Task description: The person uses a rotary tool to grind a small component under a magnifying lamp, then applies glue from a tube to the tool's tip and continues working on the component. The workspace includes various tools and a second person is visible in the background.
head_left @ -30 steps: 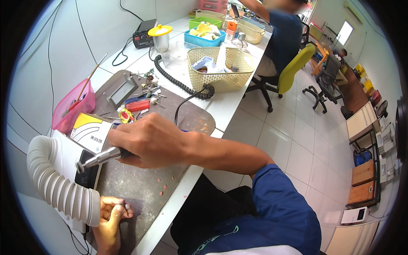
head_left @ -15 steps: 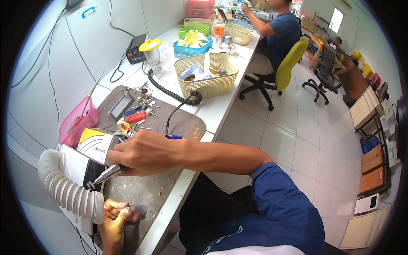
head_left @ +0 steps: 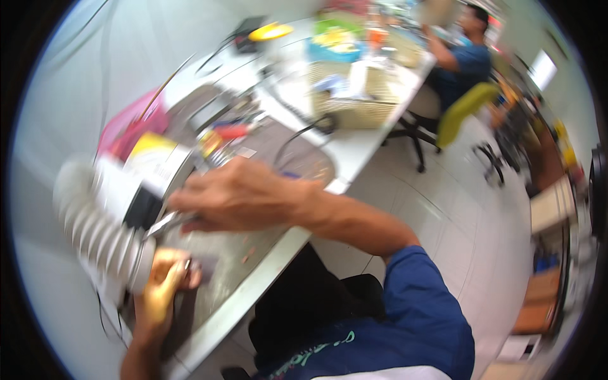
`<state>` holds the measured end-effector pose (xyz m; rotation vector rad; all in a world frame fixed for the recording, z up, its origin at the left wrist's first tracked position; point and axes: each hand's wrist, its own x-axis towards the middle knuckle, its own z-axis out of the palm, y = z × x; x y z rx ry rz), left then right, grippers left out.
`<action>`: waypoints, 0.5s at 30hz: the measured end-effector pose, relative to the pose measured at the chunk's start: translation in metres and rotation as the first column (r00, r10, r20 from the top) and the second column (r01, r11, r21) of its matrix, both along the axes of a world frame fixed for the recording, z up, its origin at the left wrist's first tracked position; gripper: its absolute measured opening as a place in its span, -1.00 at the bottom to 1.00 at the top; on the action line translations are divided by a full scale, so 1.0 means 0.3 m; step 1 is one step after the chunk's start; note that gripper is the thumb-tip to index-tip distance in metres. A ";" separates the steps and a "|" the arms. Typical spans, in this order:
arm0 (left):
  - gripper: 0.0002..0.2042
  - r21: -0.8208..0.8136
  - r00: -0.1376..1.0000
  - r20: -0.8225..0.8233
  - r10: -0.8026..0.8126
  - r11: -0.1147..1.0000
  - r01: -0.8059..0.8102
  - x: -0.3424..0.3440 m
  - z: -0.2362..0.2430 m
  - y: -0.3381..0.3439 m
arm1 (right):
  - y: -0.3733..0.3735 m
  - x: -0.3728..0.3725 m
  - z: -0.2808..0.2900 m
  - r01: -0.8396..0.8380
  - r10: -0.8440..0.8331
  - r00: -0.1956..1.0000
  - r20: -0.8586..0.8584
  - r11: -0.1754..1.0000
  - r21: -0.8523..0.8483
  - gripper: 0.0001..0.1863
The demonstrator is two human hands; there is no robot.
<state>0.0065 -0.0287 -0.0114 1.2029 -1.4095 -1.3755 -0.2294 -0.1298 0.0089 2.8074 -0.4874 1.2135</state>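
Note:
My right hand [head_left: 237,193] is closed round a slim metal rotary handpiece [head_left: 166,225]. The handpiece points down and left, its tip beside the mouth of a ribbed white hose [head_left: 104,231]. Just below that mouth is my left hand [head_left: 163,278], thumb and fingers pinched on something small and partly shiny. What it is, blur and fingers hide. Both hands are over a grey-brown work mat [head_left: 253,237] with a few small reddish bits on it. The hose bends beside a white machine with a dark panel [head_left: 143,206].
Behind my right hand stand a white and yellow box [head_left: 155,158], a pink bin [head_left: 123,130] and several scattered small tools [head_left: 228,132]. A cream basket [head_left: 354,111] and a dark coiled cord [head_left: 288,107] lie farther back. A co-worker [head_left: 465,60] sits at the far right on a green chair [head_left: 465,111].
The whole picture has shifted and blurred, with the bench's far part moving right. My hands keep nearly the same places by the hose mouth; the right still grips the handpiece.

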 end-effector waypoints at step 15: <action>-0.74 0.086 0.978 -0.186 0.091 0.993 -0.076 0.022 0.027 0.009 | 0.077 0.058 0.006 0.135 -0.128 0.955 -0.269 0.991 0.008 -0.49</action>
